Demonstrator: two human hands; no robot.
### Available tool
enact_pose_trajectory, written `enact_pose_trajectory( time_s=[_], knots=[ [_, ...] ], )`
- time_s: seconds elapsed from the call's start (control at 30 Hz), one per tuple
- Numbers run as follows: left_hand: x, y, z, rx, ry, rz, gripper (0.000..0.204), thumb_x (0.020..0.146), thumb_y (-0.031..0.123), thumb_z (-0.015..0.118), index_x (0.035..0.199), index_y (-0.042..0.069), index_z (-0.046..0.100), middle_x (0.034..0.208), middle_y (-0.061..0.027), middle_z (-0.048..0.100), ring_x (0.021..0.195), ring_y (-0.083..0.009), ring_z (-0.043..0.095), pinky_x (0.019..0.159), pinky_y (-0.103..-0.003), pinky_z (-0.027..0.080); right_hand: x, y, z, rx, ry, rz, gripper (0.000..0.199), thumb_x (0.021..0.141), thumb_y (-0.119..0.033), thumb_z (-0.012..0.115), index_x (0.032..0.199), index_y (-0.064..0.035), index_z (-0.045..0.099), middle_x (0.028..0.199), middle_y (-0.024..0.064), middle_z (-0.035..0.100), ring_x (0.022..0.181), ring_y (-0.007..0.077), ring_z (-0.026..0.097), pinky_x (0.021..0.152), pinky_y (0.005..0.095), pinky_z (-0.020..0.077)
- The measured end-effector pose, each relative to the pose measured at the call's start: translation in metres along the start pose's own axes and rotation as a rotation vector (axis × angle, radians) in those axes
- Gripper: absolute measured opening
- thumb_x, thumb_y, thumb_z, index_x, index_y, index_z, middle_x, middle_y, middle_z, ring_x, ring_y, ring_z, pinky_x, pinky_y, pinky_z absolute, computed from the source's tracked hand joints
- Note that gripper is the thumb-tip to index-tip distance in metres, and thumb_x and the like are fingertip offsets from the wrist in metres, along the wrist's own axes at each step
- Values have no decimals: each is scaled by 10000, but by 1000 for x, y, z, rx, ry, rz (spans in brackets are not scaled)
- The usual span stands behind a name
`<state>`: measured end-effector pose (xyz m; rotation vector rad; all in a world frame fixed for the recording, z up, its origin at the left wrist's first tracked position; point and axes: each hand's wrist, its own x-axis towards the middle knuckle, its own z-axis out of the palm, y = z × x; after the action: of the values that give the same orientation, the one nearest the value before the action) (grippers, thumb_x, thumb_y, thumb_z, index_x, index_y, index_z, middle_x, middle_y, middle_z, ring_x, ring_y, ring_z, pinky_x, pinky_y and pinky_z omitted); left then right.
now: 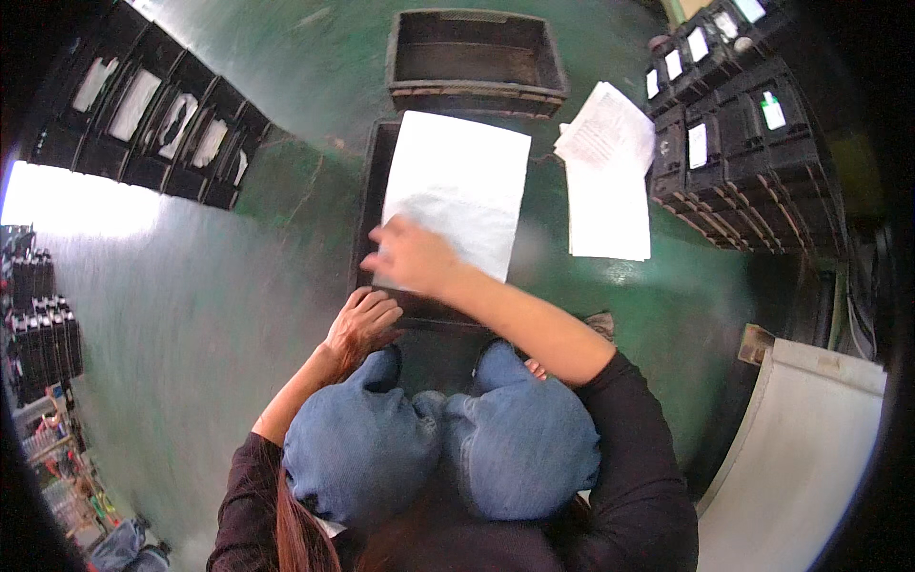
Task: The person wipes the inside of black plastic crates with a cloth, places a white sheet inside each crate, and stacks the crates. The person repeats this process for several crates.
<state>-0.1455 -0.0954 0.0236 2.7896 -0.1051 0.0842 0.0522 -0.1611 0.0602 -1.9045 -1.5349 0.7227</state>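
Observation:
A shallow black tray [374, 181] lies on the green floor right in front of my knees. A white sheet [457, 181] covers most of it. My right hand [412, 255] reaches across from the right and lies on the sheet's near left corner, fingers curled on the paper and slightly blurred. My left hand [363, 320] rests just below it on the tray's near rim, fingers bent over the edge. The tray's inside is hidden under the sheet.
A second, empty black tray [475, 57] sits just beyond the first. Loose white sheets [606, 172] lie to the right, beside stacked black crates [739, 133] with white labels. More black trays [157, 114] line the upper left. A white board [810, 458] leans at lower right.

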Motion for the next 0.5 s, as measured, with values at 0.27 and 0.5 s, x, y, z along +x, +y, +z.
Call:
enact_pose_trajectory(
  time_s=[0.27,0.5],
  knots=[
    [-87,-47,-23,206,118,-162,478,782,158,640,1237,158,493,1379,-95,422,1313,-332,348,1103,-527,249,3,66,26,-565,-276,225,869,737,-523,682,1461,-302,254,1549,125,94,1425,377,35,1019,734,97],
    [-186,-82,-85,292,-286,-517,478,867,144,557,1327,141,423,1400,-101,388,1337,-311,312,1094,-497,258,14,82,48,-522,-291,321,919,755,-455,674,1489,-322,136,1565,100,-18,1431,357,-59,1016,744,76]
  ],
)
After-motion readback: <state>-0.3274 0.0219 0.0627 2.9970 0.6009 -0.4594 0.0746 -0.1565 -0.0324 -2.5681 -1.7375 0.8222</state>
